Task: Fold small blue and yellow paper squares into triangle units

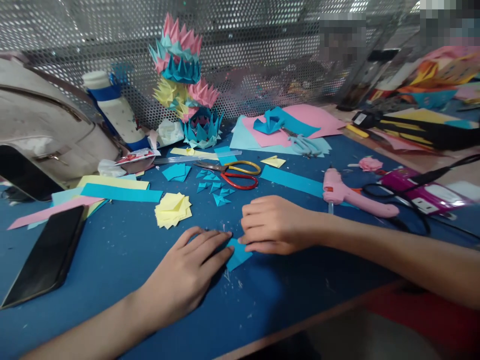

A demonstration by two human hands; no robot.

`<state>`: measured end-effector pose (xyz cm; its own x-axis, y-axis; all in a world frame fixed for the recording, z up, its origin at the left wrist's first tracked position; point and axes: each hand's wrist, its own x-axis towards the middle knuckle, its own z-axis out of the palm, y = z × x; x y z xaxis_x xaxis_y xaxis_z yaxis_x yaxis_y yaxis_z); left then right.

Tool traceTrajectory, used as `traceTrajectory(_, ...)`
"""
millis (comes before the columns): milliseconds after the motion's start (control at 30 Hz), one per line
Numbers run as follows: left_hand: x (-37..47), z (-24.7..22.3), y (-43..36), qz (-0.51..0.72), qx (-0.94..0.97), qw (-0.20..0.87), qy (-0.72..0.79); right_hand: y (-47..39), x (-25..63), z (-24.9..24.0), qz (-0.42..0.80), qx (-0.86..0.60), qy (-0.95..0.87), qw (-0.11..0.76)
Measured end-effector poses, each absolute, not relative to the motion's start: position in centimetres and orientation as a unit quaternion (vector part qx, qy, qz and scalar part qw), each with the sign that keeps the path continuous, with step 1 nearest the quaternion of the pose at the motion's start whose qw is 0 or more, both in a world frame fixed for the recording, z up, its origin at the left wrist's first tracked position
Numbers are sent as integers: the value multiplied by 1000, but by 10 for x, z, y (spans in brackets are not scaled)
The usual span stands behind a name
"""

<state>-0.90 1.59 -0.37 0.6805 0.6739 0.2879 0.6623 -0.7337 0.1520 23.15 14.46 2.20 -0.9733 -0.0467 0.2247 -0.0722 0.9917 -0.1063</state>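
Observation:
A small blue paper piece (pixel 238 256) lies on the blue table between my two hands. My left hand (pixel 193 270) rests on the table with its fingertips on the paper's left edge, thumb and fingers slightly apart. My right hand (pixel 275 225) touches the paper's upper right edge, its fingers curled and pressed together; whether they pinch the paper cannot be made out. Just beyond my hands are small folded blue triangles (pixel 221 198), a stack of yellow squares (pixel 173 210) and scissors (pixel 240 173) with red and yellow handles.
A phone (pixel 47 255) and paper strips (pixel 122 192) lie at the left, near a bag (pixel 56 120) and a bottle (pixel 116 107). Folded-paper models (pixel 183 95) stand at the back. A pink glue gun (pixel 356 197) and a corded power strip (pixel 423 192) are on the right.

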Motion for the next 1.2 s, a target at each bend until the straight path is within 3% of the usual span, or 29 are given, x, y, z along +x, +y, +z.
traceTrajectory(167,-9,-3,18,182,920,34,347,147,226,13,144,18,-985,93)
traceTrajectory(467,-9,-4,16,186,918,14,350,149,232,14,74,51,-983,161)
traceTrajectory(867,-6,-2,16,189,925,-2,331,137,224,6,266,-115,-936,200)
traceTrajectory(1200,-7,-2,17,169,922,-19,347,134,223,2,206,-88,-946,235)
